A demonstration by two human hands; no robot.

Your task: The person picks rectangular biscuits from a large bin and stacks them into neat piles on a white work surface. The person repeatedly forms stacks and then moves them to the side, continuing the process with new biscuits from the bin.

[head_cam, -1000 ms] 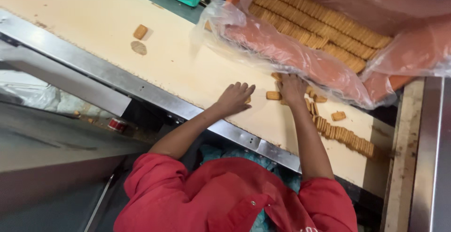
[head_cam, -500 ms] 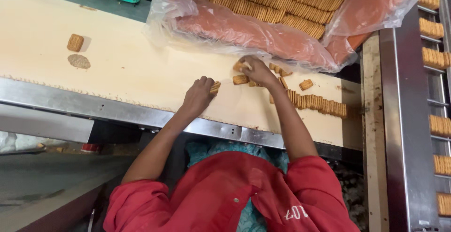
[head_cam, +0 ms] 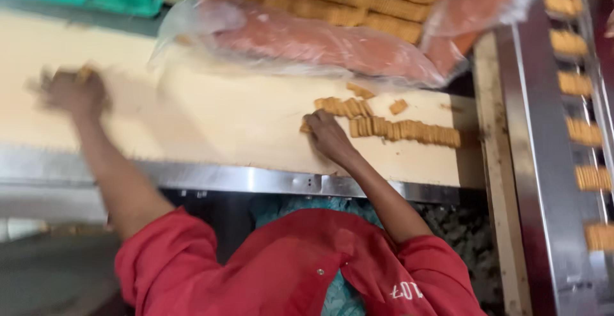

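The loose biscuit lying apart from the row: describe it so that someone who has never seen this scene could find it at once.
Start at the cream belt below the plastic-lined crate of biscuits. Beside the right hand a packed row of biscuits stands on edge. The loose biscuit lies alone just above that row, flat and touching nothing.

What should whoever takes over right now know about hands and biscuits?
Left hand: stretched far left over the cream belt, motion-blurred, at something biscuit-coloured; grip unclear.
Right hand: fingers pressed against the left end of the biscuit row, not gripping.
Done: that row stands on edge along the belt.
Left: a loose biscuit and a small uneven cluster lie just beyond the row.
The plastic-lined crate at the far edge holds many more biscuits.
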